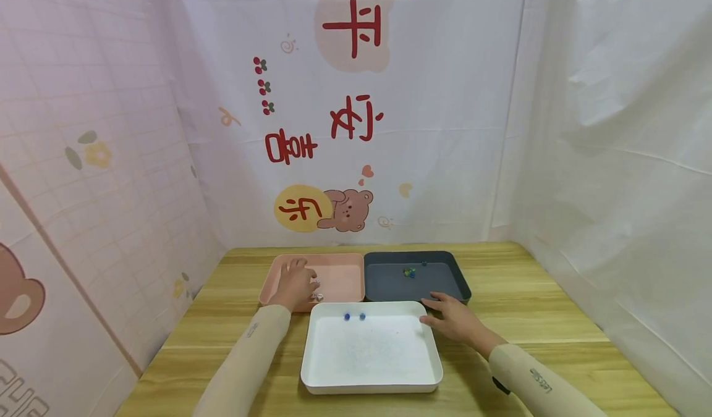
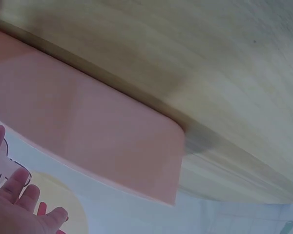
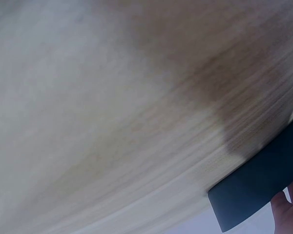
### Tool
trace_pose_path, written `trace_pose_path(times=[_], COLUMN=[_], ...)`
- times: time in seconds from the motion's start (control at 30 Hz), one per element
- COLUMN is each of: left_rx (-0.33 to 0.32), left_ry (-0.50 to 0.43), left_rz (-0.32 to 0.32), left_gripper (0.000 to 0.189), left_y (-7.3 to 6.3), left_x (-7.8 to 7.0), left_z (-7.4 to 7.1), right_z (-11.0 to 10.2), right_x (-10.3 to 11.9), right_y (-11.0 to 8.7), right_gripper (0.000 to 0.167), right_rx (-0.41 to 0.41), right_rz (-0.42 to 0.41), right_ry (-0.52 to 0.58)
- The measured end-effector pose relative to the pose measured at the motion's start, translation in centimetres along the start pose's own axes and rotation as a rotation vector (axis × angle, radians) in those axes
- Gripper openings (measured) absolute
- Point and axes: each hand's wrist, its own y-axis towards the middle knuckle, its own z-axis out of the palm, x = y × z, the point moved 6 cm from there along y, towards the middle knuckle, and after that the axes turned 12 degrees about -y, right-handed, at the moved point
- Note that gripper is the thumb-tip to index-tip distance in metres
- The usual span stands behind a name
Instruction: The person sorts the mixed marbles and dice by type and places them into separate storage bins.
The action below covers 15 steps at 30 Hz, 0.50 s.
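My left hand (image 1: 297,284) is over the pink tray (image 1: 345,276), fingers spread loosely, with small whitish pieces (image 1: 318,296) beside it in that tray. In the left wrist view its fingers (image 2: 27,195) are parted and hold nothing visible. My right hand (image 1: 453,318) hovers by the right rim of the white tray (image 1: 372,377), close to the front edge of the dark grey tray (image 1: 389,287), its fingers extended. Two small blue beads (image 1: 355,316) sit near the white tray's back wall. A cluster of green and blue beads (image 1: 409,273) lies in the grey tray.
The three trays stand close together on a wooden table (image 1: 528,318). One more small dark bead (image 1: 424,263) lies near the grey tray's back wall. White printed cloth (image 1: 445,126) encloses the table at the back and sides.
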Motion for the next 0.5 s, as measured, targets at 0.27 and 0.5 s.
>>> trace_pose_path(times=[0.27,0.5], left_rx=[0.017,0.040], left_ry=[-0.053,-0.121], left_rz=[0.002,0.008], left_gripper=[0.027,0.025], left_y=[-0.5,-1.1], left_x=[-0.2,-0.2], left_z=[-0.6,-0.9], right_z=[0.1,0.1], right_x=[-0.3,-0.1], right_y=[0.2,0.3], right_gripper=[0.059,0.059], right_rx=[0.001,-0.012], right_rz=[0.000,-0.007], right_ry=[-0.007,-0.026])
